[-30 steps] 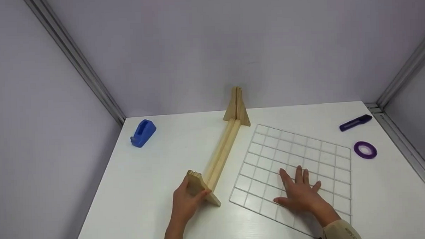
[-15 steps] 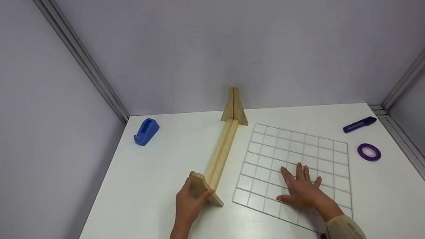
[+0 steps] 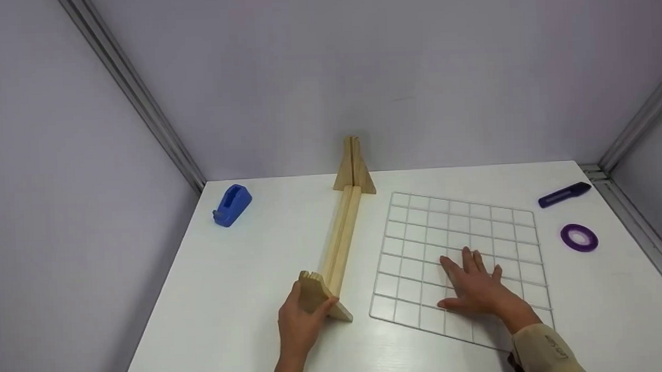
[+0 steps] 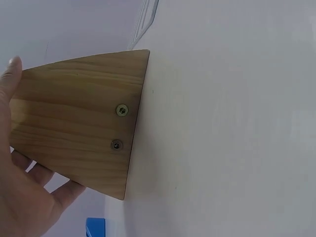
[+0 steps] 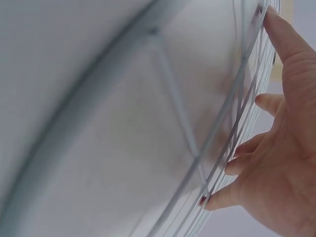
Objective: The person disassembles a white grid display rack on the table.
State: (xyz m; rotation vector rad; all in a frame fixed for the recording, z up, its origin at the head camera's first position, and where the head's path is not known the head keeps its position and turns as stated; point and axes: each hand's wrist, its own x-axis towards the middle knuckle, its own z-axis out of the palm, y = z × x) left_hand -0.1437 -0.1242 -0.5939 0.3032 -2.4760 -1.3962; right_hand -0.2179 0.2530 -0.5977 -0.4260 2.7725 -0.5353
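A wooden stand point(image 3: 342, 235) lies lengthwise on the table, two slotted end pieces joined by a pair of rails. My left hand point(image 3: 298, 325) grips its near end piece point(image 4: 79, 108), thumb on one edge and fingers on the other; two screw heads show on that piece's outer face. To the right, a white wire grid panel point(image 3: 416, 249) lies flat. My right hand point(image 3: 475, 291) rests on it with fingers spread and straight, fingertips touching the wires in the right wrist view.
A blue tape dispenser point(image 3: 232, 205) stands at the back left of the white table point(image 3: 230, 299). At the right lie a dark purple cutter-like tool point(image 3: 563, 194) and a purple ring point(image 3: 579, 238). Walls point(image 3: 305, 71) close off the back and both sides.
The wooden stand's far end has swung left, with my left hand still gripping the near end. The wire grid has turned slightly counterclockwise under my right hand. The view has shifted a little.
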